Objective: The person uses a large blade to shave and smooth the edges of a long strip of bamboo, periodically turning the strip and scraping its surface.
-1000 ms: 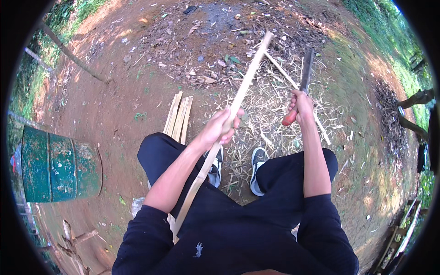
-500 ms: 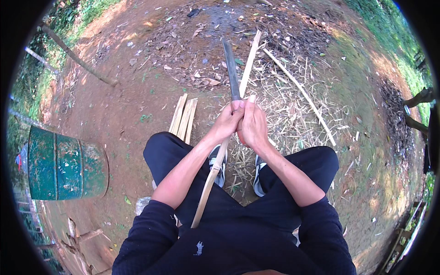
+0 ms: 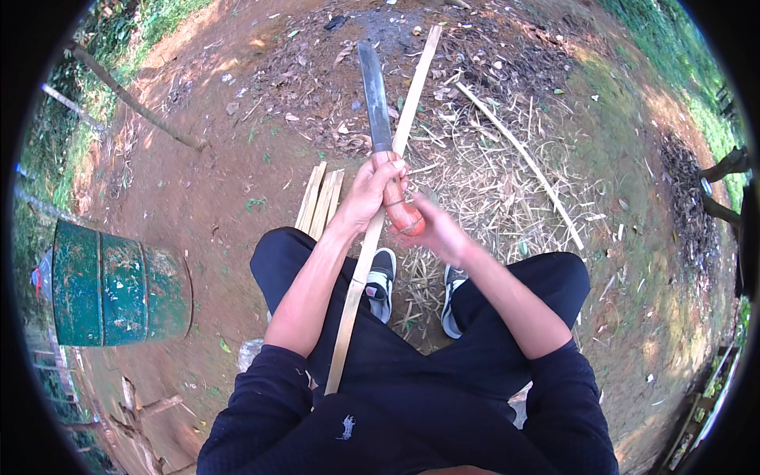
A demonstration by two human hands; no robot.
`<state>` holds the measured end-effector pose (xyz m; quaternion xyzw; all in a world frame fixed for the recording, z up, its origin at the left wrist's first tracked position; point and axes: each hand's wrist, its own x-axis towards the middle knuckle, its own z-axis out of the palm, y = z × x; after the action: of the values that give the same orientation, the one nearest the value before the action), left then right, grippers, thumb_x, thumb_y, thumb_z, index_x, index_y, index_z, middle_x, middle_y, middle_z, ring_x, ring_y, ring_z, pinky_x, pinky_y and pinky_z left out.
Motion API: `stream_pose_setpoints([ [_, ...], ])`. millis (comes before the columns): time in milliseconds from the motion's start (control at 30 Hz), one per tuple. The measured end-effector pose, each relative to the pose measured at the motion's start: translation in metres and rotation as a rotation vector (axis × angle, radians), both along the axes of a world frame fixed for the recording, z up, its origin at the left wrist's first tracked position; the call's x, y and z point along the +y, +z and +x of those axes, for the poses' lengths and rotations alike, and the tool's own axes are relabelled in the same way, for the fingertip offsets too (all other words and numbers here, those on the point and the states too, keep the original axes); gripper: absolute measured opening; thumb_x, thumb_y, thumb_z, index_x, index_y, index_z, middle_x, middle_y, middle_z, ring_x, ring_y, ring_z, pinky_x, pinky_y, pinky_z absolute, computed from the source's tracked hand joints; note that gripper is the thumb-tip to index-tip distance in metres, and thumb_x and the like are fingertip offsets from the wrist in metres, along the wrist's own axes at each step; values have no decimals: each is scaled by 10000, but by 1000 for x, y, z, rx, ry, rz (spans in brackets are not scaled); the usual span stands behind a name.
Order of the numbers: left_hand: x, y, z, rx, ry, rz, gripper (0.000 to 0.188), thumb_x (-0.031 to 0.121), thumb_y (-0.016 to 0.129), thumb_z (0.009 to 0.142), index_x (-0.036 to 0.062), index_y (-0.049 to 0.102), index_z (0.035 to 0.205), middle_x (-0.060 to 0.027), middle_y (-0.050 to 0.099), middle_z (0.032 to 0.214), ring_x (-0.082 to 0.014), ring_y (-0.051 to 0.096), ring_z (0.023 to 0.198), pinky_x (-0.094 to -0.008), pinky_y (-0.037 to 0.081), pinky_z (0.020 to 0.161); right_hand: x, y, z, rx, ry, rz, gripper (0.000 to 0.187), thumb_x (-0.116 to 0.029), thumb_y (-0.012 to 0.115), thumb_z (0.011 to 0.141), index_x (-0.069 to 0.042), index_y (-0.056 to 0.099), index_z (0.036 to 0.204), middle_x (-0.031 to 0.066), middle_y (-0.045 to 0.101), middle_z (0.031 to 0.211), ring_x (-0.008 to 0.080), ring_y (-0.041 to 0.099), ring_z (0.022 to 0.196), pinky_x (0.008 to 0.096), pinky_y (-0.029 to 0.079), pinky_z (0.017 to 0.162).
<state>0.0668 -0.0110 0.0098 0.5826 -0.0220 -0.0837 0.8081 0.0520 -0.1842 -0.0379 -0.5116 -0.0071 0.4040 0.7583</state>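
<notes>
Knife [image 3: 381,136] crossing over a strip [image 3: 366,255] in the left hand [image 3: 366,194], right hand [image 3: 438,232] beside the knife's lower end, more strips [image 3: 323,204] on ground [image 3: 233,170] beyond the left knee [image 3: 274,252], stick [image 3: 527,158] lying on shavings [image 3: 484,184] ahead to the right, barrel [image 3: 120,286] far left

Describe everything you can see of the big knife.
The knife has a long, dark grey, metal-looking blade with a squarish tip, and a curved reddish handle with dark bands. The blade points forward, leaning slightly left. The left hand grips the handle's upper part together with the pale wooden strip, which the handle crosses. The right hand is blurred beside the handle's lower end; whether it touches is unclear.
</notes>
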Motion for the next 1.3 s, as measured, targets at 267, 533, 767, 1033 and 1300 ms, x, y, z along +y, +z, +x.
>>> stream_pose_setpoints([
  [267, -6, 22, 24, -84, 47, -181, 158, 219, 538, 996, 62, 535, 1020, -64, 599, 992, -170, 609, 881, -322, 497, 853, 29, 14, -38, 256, 283, 668, 696, -487, 299, 1025, 68, 349, 1444, 317, 552, 1327, 420, 558, 1253, 509, 401, 1097],
  [533, -11, 104, 96, -258, 157, -110, 255, 278, 540, 998, 27, 541, 1043, -55, 589, 945, -168, 629, 873, -319, 520, 805, 52, 43, -73, -123, 293, 240, 304, -248, 538, 1044, -60, 461, 1268, 92, 651, 1057, 208, 680, 981, 391, 568, 878],
  [767, 18, 121, 106, -279, 136, 152, 335, 361, 622, 957, 45, 566, 1054, -14, 531, 914, -118, 518, 774, -298, 462, 761, 9, 48, -23, -287, -158, 27, 159, -207, 434, 1075, -70, 505, 1110, -47, 447, 686, 65, 423, 523, 238, 342, 423],
  [1033, 18, 78, 0, 93, 55, 40, 299, 340, 597, 999, 62, 496, 1041, -80, 600, 867, -164, 605, 636, -330, 557, 628, -39, 67, 11, -333, -255, -171, 219, -227, 427, 1074, -43, 536, 1030, -39, 450, 663, 40, 353, 438, 205, 303, 366],
  [1300, 19, 12, -32, -28, 123, 769, 626, 266, 719, 922, -99, 418, 1333, -76, 627, 784, -109, 593, 571, -274, 498, 495, -53, 51, 18, 77, -258, 110, 166, -179, 442, 1058, -31, 479, 993, -37, 409, 659, 35, 359, 457, 196, 314, 348],
])
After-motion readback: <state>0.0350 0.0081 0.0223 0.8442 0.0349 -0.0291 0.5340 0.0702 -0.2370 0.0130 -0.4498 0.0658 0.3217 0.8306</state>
